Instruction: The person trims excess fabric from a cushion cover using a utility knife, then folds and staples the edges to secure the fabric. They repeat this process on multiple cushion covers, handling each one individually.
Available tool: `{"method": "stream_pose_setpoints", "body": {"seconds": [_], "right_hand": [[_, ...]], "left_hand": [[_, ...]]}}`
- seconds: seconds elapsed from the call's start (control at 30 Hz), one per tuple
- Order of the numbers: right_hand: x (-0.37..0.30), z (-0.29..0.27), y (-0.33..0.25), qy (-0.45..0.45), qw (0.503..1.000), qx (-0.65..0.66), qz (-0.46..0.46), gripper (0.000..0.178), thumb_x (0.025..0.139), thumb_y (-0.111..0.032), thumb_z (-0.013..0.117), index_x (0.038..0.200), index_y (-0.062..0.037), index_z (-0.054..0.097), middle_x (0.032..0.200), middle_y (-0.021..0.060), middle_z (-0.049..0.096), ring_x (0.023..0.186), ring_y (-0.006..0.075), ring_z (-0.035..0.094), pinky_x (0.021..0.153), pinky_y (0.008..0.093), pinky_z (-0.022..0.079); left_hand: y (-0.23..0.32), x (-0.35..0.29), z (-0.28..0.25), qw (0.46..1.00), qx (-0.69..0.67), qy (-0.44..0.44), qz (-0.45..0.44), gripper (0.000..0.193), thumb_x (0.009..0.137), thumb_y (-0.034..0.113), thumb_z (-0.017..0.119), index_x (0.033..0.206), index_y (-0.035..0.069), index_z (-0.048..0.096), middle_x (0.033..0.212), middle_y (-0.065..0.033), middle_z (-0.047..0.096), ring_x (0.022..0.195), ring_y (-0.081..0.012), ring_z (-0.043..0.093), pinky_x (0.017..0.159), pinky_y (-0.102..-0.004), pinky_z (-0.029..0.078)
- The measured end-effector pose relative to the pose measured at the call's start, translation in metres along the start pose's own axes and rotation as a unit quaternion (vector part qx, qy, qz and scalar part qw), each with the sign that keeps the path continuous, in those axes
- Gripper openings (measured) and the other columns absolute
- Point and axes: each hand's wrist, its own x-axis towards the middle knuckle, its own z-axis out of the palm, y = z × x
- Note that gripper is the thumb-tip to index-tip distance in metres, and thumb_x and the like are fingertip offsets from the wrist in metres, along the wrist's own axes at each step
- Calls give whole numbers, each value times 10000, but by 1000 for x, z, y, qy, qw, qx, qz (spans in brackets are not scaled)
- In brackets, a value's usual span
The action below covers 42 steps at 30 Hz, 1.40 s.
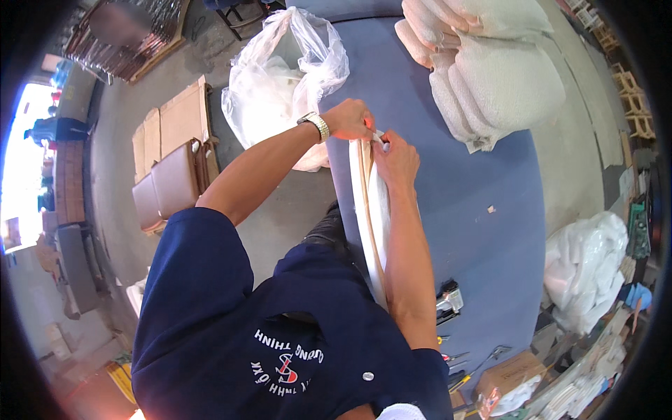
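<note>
A long, narrow white padded piece (379, 203) stands along the near left edge of the blue table (483, 245), with a tan strip (367, 192) running down its length. At its far end, my left hand (350, 120) has its fingers closed in a pinch on the white fabric. Close beside it, my right hand (399, 162) also pinches the white fabric at the corner, and my right forearm lies along the piece. The fingertips of both hands nearly meet. Exactly how the fabric is folded between them is hard to make out.
Cream textured cushions (497, 84) are stacked at the table's far right. A clear plastic bag (280, 91) bulges at the far left. A staple gun (449, 301) and hand tools (458, 381) lie near my right elbow, beside a cardboard box (511, 374). Brown pads (168, 185) rest on the left.
</note>
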Motion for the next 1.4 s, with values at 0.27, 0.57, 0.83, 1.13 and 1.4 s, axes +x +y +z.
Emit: {"method": "stream_pose_setpoints", "body": {"seconds": [0.27,0.57,0.83,1.13,1.4], "right_hand": [[-4,-10,9,12,1000,28,8,272,856,-310,747,1049,-119,730,886,169,751,875,374,721,791,474,539],[-46,-97,19,25,957,258,-127,410,869,8,733,1266,-95,717,1317,132,673,1139,212,681,1007,343,510],[-82,-118,36,141,967,118,-177,199,844,-61,788,1040,-86,765,1248,120,712,1035,268,718,843,364,573],[-131,-142,5,118,977,156,-89,264,857,-118,785,1081,-25,679,977,86,716,830,150,655,706,303,524],[-174,-118,-8,134,980,148,-11,139,865,-69,755,924,-15,641,722,38,627,640,65,540,589,268,442]], "left_hand": [[10,-3,-4,1000,-24,-2,18,326,825,297,735,1030,54,807,918,-150,772,829,-247,733,765,-374,586],[49,-6,46,945,-298,78,112,320,1055,281,608,1215,36,739,1069,-49,670,990,-139,612,907,-310,510],[91,-16,46,936,-312,59,152,301,1060,270,597,1218,68,754,1129,-69,682,1070,-161,598,963,-318,484],[116,-51,51,927,-310,35,209,280,1045,254,620,1228,87,751,1225,-66,692,1132,-174,602,1007,-318,475],[137,-64,56,933,-308,43,181,271,1032,252,652,1225,91,754,1236,-55,688,1039,-133,623,901,-294,518]]}}
